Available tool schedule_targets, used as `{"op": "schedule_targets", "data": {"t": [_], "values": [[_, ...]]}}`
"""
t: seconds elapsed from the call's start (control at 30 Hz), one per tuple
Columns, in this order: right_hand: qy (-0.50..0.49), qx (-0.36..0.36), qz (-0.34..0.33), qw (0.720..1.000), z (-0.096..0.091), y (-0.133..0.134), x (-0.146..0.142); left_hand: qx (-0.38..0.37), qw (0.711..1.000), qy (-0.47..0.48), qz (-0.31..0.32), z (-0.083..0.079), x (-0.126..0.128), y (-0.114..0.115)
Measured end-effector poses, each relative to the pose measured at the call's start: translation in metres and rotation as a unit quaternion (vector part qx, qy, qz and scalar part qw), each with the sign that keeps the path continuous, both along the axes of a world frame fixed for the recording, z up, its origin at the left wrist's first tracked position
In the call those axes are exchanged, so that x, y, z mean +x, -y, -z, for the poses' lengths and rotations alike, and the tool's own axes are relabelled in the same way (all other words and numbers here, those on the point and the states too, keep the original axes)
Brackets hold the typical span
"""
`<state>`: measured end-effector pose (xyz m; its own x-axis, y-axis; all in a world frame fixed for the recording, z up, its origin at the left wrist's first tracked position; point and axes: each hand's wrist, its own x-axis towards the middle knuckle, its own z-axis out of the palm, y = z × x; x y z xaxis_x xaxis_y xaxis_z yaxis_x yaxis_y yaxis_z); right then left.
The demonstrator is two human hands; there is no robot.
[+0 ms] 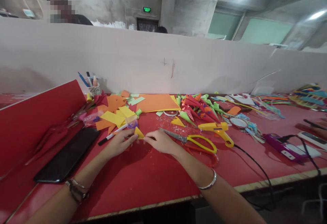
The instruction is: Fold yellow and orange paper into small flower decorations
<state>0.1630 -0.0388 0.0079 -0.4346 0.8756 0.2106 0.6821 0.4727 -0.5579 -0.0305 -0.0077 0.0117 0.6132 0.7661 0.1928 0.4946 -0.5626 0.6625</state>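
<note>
Over the red tabletop point(143, 183), the left hand point(122, 143) and the right hand point(162, 143) pinch a small yellow paper triangle point(138, 133), whose edges probably need light, even pressure.

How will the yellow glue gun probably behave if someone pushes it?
The yellow glue gun lies on its side, so it would probably slide or turn rather than roll. Its black cord, running over the edge of the red table, may tug it back. The solid-looking body should likely stay stiff.
</note>
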Motion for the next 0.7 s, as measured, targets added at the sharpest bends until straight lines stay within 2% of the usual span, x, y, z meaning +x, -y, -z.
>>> {"op": "schedule_targets", "data": {"t": [0.13,0.2,0.3,0.53,0.7], "values": [[0.092,0.076,0.003,0.993,0.002,0.001,-0.002,0.058,0.994,-0.092,-0.007,0.003,-0.002,-0.001],[0.149,0.126,-0.011,0.981,0.001,0.001,-0.003,0.077,0.989,-0.124,0.014,0.004,-0.002,-0.002],[0.200,0.164,-0.036,0.965,-0.002,0.002,-0.006,0.087,0.985,-0.143,0.050,0.005,-0.002,-0.002],[0.205,0.163,-0.018,0.965,-0.007,0.006,-0.006,0.103,0.973,-0.197,0.069,0.000,0.000,0.003],[0.202,0.147,0.002,0.968,-0.008,0.008,-0.005,0.093,0.969,-0.225,0.042,-0.005,0.003,0.006]]}}
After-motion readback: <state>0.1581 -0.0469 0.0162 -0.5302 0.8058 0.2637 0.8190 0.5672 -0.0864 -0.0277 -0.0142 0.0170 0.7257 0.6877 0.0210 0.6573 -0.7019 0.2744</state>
